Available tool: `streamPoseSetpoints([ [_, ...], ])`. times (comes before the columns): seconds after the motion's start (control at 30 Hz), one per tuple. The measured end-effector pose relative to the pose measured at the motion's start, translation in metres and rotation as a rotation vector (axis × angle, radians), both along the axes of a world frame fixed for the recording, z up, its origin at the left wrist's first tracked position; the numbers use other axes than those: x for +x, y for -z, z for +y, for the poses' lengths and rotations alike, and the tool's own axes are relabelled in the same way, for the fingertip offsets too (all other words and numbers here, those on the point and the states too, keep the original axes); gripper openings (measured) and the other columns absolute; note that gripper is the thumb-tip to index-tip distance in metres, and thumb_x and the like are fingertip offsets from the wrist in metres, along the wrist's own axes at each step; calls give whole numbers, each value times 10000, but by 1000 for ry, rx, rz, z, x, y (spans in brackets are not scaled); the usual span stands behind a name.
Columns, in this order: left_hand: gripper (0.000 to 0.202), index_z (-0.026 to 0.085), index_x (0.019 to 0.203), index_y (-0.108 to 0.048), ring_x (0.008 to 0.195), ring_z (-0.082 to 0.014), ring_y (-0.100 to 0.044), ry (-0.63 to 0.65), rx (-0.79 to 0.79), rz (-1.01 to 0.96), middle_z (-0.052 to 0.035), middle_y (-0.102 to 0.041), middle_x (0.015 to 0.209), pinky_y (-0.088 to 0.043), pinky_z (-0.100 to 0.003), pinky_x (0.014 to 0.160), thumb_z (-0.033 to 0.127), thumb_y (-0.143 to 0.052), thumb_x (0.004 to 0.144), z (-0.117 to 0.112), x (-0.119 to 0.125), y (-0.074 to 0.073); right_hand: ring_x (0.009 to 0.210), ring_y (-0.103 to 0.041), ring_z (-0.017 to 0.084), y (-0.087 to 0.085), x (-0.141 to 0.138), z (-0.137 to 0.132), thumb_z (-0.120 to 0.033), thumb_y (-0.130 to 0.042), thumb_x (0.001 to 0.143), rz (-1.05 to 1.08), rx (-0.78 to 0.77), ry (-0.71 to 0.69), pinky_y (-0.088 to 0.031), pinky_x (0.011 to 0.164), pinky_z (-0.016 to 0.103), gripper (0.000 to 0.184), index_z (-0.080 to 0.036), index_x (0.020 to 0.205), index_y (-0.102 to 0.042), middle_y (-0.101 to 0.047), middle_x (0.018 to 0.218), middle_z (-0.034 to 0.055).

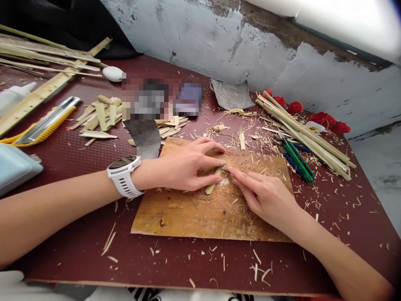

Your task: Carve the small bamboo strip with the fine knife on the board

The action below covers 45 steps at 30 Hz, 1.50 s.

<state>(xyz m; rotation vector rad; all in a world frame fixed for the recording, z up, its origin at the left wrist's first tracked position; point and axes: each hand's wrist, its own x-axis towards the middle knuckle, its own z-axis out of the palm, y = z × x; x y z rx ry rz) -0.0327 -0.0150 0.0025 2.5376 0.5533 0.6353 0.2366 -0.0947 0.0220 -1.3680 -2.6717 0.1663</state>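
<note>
My left hand, with a white watch on the wrist, holds a short pale-green bamboo strip against a worn wooden board. The thumb and fingers pin it from both sides, and part of the strip is under them. My right hand is closed around a thin tool. Only its dark narrow tip shows, at the strip beside my left fingertips; the handle is hidden in the fist. Fine shavings lie on the board around both hands.
Beyond the board's right corner lie a green cutter and long bamboo strips, with red flowers behind. At left are a yellow cutter, cut bamboo pieces and a light-blue object. Sandpaper rests near the wall.
</note>
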Motion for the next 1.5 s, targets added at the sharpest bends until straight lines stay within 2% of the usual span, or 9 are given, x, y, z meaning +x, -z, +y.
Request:
streamPoseSetpoints([
  [0.2,317,164,1180,-788,1329,-334,-547,4,11,11,-197,-600,1432,-474,-536,1170,399,-627,1040,0,-1,0,616,-703,175,-8,-6,-6,-153,-537,1029,-254,103,5,-390,503,312,538,-225,1560,-576,-824,1014,68],
  [0.37,313,178,1182,-780,1344,-326,-538,7,7,21,-184,-600,1441,-476,-526,1172,407,-617,1044,1,-2,-1,597,-703,182,-8,-5,-8,-136,-553,1009,-256,99,2,-354,495,321,540,-209,1542,-590,-829,993,54],
  [0.57,364,153,1279,-722,1334,-324,-543,5,-10,-8,-186,-612,1420,-475,-515,1155,411,-661,1029,3,-1,3,750,-741,175,-7,0,1,-241,-487,1093,134,-105,50,-483,658,297,408,-201,1465,-649,-829,1007,48],
  [0.73,381,136,1232,-664,1200,-279,-607,-8,-75,-68,-155,-674,1262,-497,-453,1089,426,-731,994,4,-2,3,484,-482,109,-15,-2,7,-353,-528,1089,359,-204,265,-385,531,286,321,-193,1300,-709,-718,738,-17],
  [0.83,391,155,1202,-636,1057,-227,-647,-13,-130,-106,-103,-701,1125,-536,-367,954,437,-771,968,4,-3,2,472,-392,103,-17,-3,6,-453,-550,1078,476,-220,396,-299,481,288,281,-206,1111,-678,-538,613,-61],
  [1.07,323,177,1168,-586,644,-85,-557,-12,-366,-235,45,-633,790,-476,-204,594,275,-801,947,-4,1,-6,526,-375,89,-19,-8,0,-517,-701,992,917,-440,470,-290,465,260,286,-247,1033,-616,-485,693,-71],
  [1.27,264,165,1279,-691,790,-120,-641,-12,-305,-269,-56,-718,969,-557,-231,690,245,-668,1029,-12,5,-13,470,-259,77,-31,-11,4,-463,-755,961,1204,-531,515,-222,422,268,251,-258,955,-612,-383,638,-90],
  [1.4,350,151,1367,-660,726,-94,-636,-34,-400,-326,-44,-710,948,-558,-191,640,199,-661,1020,-15,8,-11,492,-182,107,-45,-9,9,-486,-736,950,1310,-503,586,-226,424,292,259,-273,905,-594,-272,625,-81],
  [1.5,369,153,1381,-648,706,-85,-654,-46,-483,-351,-39,-722,949,-567,-175,627,192,-667,1014,-17,11,-7,528,-180,137,-53,-5,11,-576,-620,991,1328,-445,602,-245,447,321,305,-288,900,-577,-251,682,-54],
])
